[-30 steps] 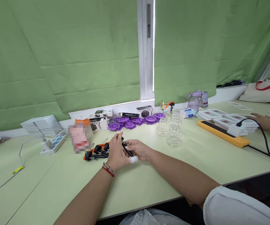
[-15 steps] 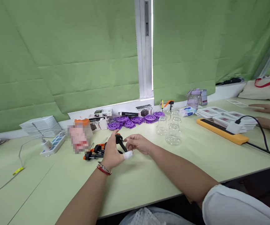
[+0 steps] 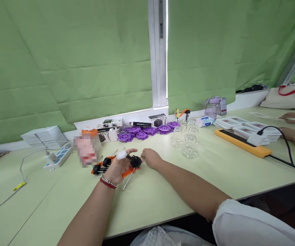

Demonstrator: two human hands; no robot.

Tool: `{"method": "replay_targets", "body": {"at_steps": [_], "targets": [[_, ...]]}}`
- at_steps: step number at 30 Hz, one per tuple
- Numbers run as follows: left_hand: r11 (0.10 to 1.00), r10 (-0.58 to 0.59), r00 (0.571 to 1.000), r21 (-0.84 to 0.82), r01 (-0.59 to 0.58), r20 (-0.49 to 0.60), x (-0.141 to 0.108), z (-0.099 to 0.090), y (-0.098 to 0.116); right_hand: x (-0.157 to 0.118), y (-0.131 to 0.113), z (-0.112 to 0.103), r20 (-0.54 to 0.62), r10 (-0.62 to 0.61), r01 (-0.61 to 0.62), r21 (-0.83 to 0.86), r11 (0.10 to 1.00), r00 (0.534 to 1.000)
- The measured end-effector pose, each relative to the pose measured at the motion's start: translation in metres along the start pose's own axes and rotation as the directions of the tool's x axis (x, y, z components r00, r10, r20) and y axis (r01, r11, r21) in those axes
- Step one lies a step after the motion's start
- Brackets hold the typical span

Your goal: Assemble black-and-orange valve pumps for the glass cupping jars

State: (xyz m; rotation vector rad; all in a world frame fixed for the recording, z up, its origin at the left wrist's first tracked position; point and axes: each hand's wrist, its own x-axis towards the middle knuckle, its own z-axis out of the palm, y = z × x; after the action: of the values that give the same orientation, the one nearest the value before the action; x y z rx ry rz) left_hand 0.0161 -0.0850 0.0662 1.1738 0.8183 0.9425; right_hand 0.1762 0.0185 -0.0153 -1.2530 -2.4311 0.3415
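Observation:
My left hand [image 3: 119, 167] is wrapped round a black and orange part [image 3: 136, 162] with a round black cap, an orange arm and a thin metal rod slanting down. A white covering is on its thumb. Close to the cap's right side is my right hand [image 3: 151, 158], fingers curled together; what they pinch, if anything, is hidden. More black and orange parts [image 3: 96, 169] of the same kind lie on the table just left of my left hand. Several clear glass jars [image 3: 189, 147] stand to the right, beyond my right hand.
Purple wheel-shaped pieces [image 3: 142, 135] and boxes [image 3: 108, 136] line the back. A white power strip [image 3: 57, 158] with cables is at left, a yellow one [image 3: 242, 142] at right by stacked white cards [image 3: 257, 128]. Another person's hand [image 3: 294, 118] is at far right.
My left hand has turned over, so the part's round cap now faces right and its orange arm and metal rod show. My right hand's fingers have curled in closer together.

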Motion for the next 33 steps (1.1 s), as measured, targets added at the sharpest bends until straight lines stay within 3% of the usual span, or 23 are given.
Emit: {"method": "replay_targets", "body": {"at_steps": [5, 9, 13, 15, 17, 19, 21, 24, 33], "targets": [[0.980, -0.200, 0.979, -0.005, 0.200, 0.051, 0.004, -0.001, -0.008, 0.002, 0.017, -0.008, 0.024, 0.058, -0.059, 0.075, 0.995, 0.998], [0.965, -0.263, 0.963, 0.019, 0.262, 0.057, 0.006, -0.003, -0.013, 0.000, 0.023, -0.015, 0.055, 0.072, -0.079, 0.142, 0.987, 0.996], [0.955, -0.297, 0.953, 0.031, 0.295, 0.061, 0.008, -0.005, -0.016, -0.006, 0.015, -0.022, 0.017, 0.068, -0.070, 0.269, 0.960, 0.998], [0.954, -0.301, 0.951, 0.034, 0.299, 0.068, 0.009, -0.006, -0.017, -0.008, 0.007, -0.026, 0.019, 0.091, -0.087, 0.530, 0.844, 0.996], [0.957, -0.290, 0.954, 0.036, 0.289, 0.073, 0.009, -0.007, -0.018, -0.011, 0.000, -0.030, 0.062, 0.079, -0.096, 0.801, 0.591, 0.995], [0.960, -0.281, 0.957, 0.035, 0.279, 0.076, 0.010, -0.007, -0.019, -0.015, -0.007, -0.035, 0.110, 0.010, -0.105, 0.919, 0.379, 0.994], [0.959, -0.282, 0.956, 0.029, 0.281, 0.084, 0.010, -0.008, -0.021, -0.018, -0.012, -0.041, 0.146, -0.071, -0.120, 0.950, 0.289, 0.987], [0.955, -0.296, 0.950, 0.023, 0.296, 0.095, 0.011, -0.010, -0.023, -0.022, -0.018, -0.046, 0.152, -0.149, -0.109, 0.958, 0.264, 0.977], [0.952, -0.305, 0.951, 0.037, 0.303, 0.057, 0.012, -0.008, -0.023, -0.024, -0.028, -0.047, 0.103, -0.190, -0.030, 0.935, 0.354, 0.976]]}}
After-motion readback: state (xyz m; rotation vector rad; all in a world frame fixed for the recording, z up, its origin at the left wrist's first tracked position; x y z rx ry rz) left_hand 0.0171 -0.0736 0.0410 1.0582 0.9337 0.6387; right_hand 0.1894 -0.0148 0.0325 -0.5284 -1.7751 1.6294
